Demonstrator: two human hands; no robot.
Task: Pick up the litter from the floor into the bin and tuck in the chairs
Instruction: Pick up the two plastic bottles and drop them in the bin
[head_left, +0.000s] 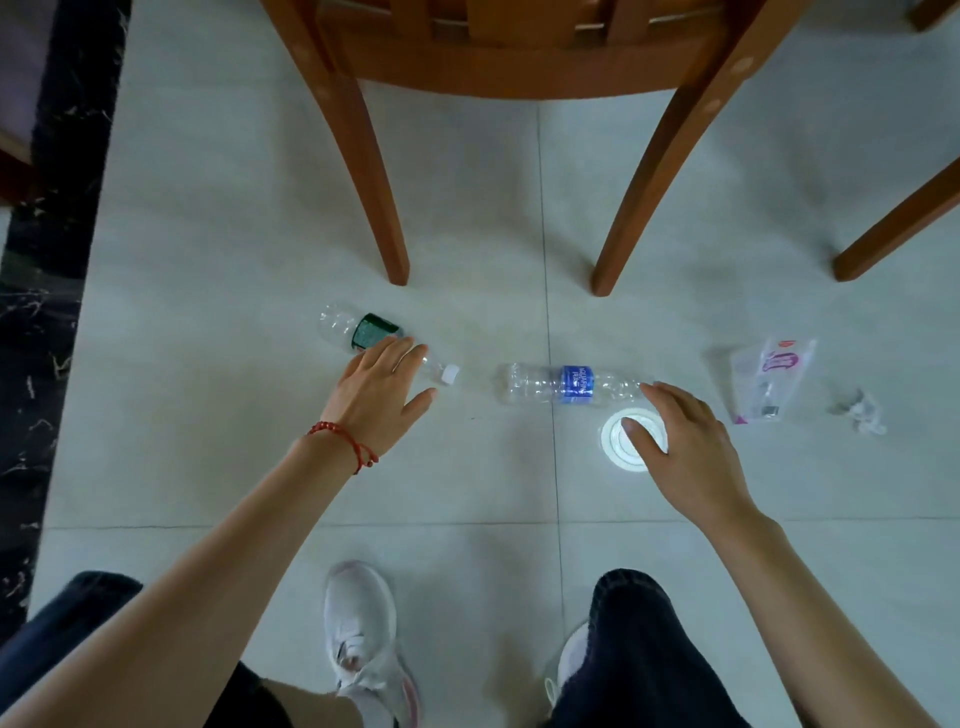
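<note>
Down low, my white shoes (363, 644) & dark trouser knees (639, 644) sit nearest me, both arms stretched fwd over pale floor tiles (208, 415).

L hand (382, 397), red string bracelet (343, 439) at the wrist, is spread open, fingers over the neck end of the green-label bottle (366, 332). Can't tell if it's touching; nothing gripped. That bottle lies flat, long axis slanting from far-left of my L hand down to its white cap (450, 374), which points right toward the other bottle.

R hand (685, 452) is open too, loose, holding nothing. Thumb lies over a round white lid (618, 441) flat on the tile, just under the hand's left side. Fingertips reach the cap end of the blue-label bottle (571, 384), which lies on its side, long axis left-right, base toward my L hand. Small gap between the 2 bottles.

Right of my R hand: clear plastic wrapper (769, 379) w/ pink print, then a crumpled paper scrap (862, 413) just beyond it.

Past both hands, wooden chair (519, 67) legs stand close behind the bottles; another leg (893, 223) far right. Open tile between legs. Dark marble strip (47, 260) borders far left.
</note>
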